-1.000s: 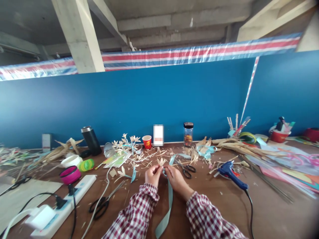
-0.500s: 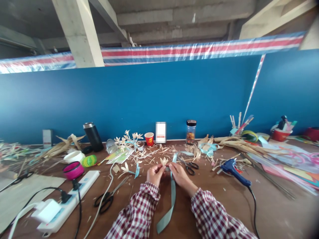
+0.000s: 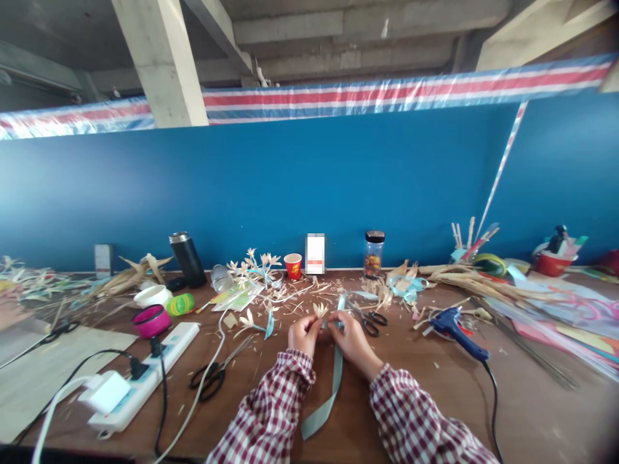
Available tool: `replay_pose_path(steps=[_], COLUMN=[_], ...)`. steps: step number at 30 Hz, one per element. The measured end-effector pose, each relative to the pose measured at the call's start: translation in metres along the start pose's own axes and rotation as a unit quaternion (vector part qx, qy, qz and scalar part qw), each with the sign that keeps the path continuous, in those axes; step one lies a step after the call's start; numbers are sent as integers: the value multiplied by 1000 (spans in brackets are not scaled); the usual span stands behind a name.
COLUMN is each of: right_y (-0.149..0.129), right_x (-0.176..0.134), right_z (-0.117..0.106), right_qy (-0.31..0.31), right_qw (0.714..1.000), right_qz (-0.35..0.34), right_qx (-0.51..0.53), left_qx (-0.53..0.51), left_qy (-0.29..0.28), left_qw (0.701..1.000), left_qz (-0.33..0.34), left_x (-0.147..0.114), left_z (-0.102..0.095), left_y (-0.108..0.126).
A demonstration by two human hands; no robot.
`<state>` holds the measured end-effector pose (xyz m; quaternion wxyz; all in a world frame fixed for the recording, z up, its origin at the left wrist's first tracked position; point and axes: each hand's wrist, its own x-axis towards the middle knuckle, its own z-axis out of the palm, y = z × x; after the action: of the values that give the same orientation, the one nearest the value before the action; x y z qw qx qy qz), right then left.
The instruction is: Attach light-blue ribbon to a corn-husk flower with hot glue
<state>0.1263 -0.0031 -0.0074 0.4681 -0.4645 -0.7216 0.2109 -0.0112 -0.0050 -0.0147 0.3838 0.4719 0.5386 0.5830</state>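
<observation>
Between the fingers of my left hand is a small pale husk flower, its petals pointing up. My right hand is close beside it, thumb and fingertips pinched on a light blue-green ribbon. One ribbon end trails toward me on the table, and another stretch runs up behind my right fingers. Where the ribbon meets the flower's base is mostly hidden by my fingers. Just beyond my right hand lie black-handled scissors. A finished-looking flower with a blue stem lies left of my hands.
Left are another pair of scissors, a white power strip with cables, and a black flask. A blue glue gun lies right. At the back stand a red paper cup and a jar. Another person's hand shows far left.
The view has shifted slightly, moving background things a little to the right. My hands stay together at the flower and ribbon. Another person's hand has appeared at the far left edge.
</observation>
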Motion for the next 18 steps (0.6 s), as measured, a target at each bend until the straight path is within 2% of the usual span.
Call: replay_pose_path(steps=[3,12,18], right_y=[-2,-2,1], right_x=[-1,-3,-1], right_z=[-1,1,4], right_qy=[10,4,18], right_qw=[1000,1000,1000], right_qz=[-6,-5,13], right_qx=[-20,-29,-22], left_qx=[54,124,198], left_qy=[4,29,39], left_qw=[998,991,976], left_qz=[33,48,86], left_x=[-2,3,3], left_z=[-2,-6,-6], left_y=[1,-8,-8])
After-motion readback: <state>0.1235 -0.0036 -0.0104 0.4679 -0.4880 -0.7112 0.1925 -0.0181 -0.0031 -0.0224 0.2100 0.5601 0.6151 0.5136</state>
